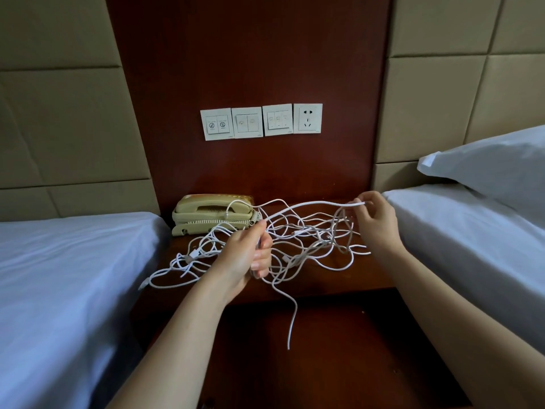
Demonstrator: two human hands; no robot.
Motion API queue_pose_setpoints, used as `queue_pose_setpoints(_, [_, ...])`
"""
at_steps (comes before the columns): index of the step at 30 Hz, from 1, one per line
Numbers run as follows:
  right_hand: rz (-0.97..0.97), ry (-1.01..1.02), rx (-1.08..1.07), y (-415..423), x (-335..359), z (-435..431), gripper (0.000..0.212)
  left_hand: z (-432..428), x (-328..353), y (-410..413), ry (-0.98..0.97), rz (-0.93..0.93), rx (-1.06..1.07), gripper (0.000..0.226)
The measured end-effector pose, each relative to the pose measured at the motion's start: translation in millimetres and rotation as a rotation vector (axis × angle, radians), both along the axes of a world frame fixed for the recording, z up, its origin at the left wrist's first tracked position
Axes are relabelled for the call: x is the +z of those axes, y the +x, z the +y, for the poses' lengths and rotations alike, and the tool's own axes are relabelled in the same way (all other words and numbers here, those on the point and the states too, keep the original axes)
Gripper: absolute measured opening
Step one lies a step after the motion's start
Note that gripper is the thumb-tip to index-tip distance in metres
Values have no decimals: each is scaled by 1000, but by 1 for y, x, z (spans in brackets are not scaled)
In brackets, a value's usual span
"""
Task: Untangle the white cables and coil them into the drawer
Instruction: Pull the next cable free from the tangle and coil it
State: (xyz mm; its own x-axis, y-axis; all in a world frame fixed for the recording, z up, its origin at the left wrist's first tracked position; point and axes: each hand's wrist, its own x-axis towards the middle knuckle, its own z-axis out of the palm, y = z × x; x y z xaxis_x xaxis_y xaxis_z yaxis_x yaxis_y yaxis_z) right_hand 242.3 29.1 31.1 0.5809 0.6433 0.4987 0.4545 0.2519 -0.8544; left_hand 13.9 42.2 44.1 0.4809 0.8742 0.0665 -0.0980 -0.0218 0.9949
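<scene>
**Head view: untangling barely begun, nothing coiled yet**

Head view shows the white cables as one loose knot spread across the dark wooden desk in the middle of the frame. The knot runs from the lower left edge of the desk to its right side. Many loops cross one another, and several connector ends lie scattered through the heap.

The left hand sits at the centre of the frame with its fingers curled round a bunch of strands, lifting them slightly off the desk. The right hand, at centre right, pinches the tip of one strand between thumb and fingertips. That strand stretches between the two hands above the heap. A loose end hangs from the left hand's bunch over the front edge of the desk.

By my reading, the work is at its first step: one cable is being singled out by its end, and no cable is yet free of the rest. No finished coil shows anywhere. A brown surface lies below the desk edge, but I cannot tell whether it is the drawer pulled out; only the dangling end hangs above it. Freeing each cable, coiling it and stowing it all remain.

A beige telephone stands at the back left of the desk, with some strands draped over it.
</scene>
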Motion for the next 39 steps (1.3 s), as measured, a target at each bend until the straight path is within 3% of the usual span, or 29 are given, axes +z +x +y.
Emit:
queue_pose_setpoints(9, [-237, 86, 178, -10, 12, -14, 13, 4, -2, 0, -34, -67, 87, 48])
queue_pose_setpoints(17, [-379, 142, 97, -11, 20, -18, 12, 8, -6, -2, -47, -41, 146, 48])
queue_pose_setpoints(23, [-682, -236, -35, -5, 7, -15, 22, 5, -8, -1, -63, 17, 108, 48])
queue_pose_setpoints(27, [-1057, -751, -176, -17, 11, -26, 44, -2, -11, 6, -79, 55, 26, 50])
queue_pose_setpoints(28, [-1105, -795, -174, -21, 13, -27, 49, -4, -10, 8, -77, 61, 2, 51])
queue_pose_setpoints(30, [-1067, -680, -72, -30, 19, -29, 50, -7, -9, 11, -76, 55, -45, 51])
queue_pose_setpoints(34, [-600, -254, 242, -44, 27, -30, 13, -10, -6, 12, -119, -22, -105, 51])
queue_pose_setpoints(36, [-592, -177, 206, -43, 22, -28, 15, -11, -4, 11, -147, -72, -131, 50])
queue_pose_setpoints(39, [-705, -254, 129, -41, 11, -22, 18, -12, -1, 8, -181, -146, -161, 49])
